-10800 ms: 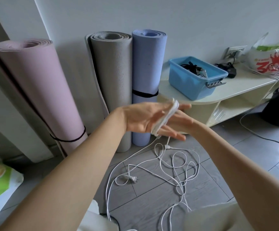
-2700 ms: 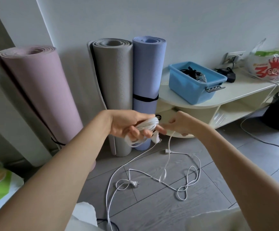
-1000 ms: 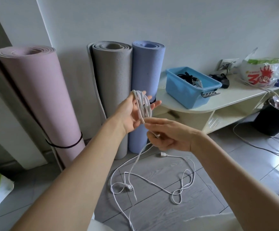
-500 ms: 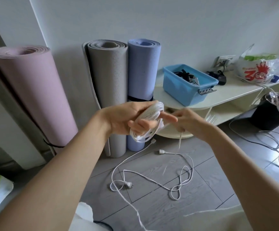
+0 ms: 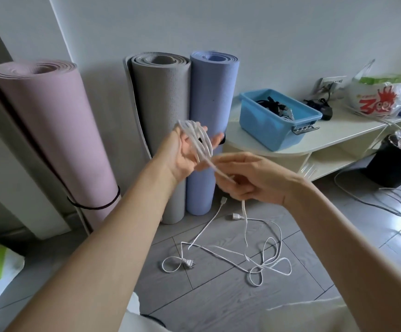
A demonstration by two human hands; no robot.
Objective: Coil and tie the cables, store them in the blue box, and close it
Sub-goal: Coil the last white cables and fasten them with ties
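Note:
My left hand (image 5: 185, 152) is raised palm up with its fingers spread, and several turns of a white cable (image 5: 198, 137) are wound around it. My right hand (image 5: 245, 178) pinches the same cable just below the coil. From that hand the loose rest of the cable (image 5: 245, 236) hangs down to the grey floor, where it lies in loops with a plug (image 5: 188, 262). The blue box (image 5: 276, 125) stands open on a cream shelf to the right, with dark cables inside it.
Three rolled mats, pink (image 5: 51, 130), grey (image 5: 163, 111) and blue (image 5: 213, 97), lean on the wall behind my hands. A plastic bag (image 5: 381, 97) and a black adapter (image 5: 323, 109) lie on the shelf (image 5: 338, 133). More cables (image 5: 400, 207) and a black bin (image 5: 395, 161) sit at right.
My left hand has opened and turned palm up with the coil around it. My right hand has drawn the cable down and across for another turn. Less cable lies on the floor.

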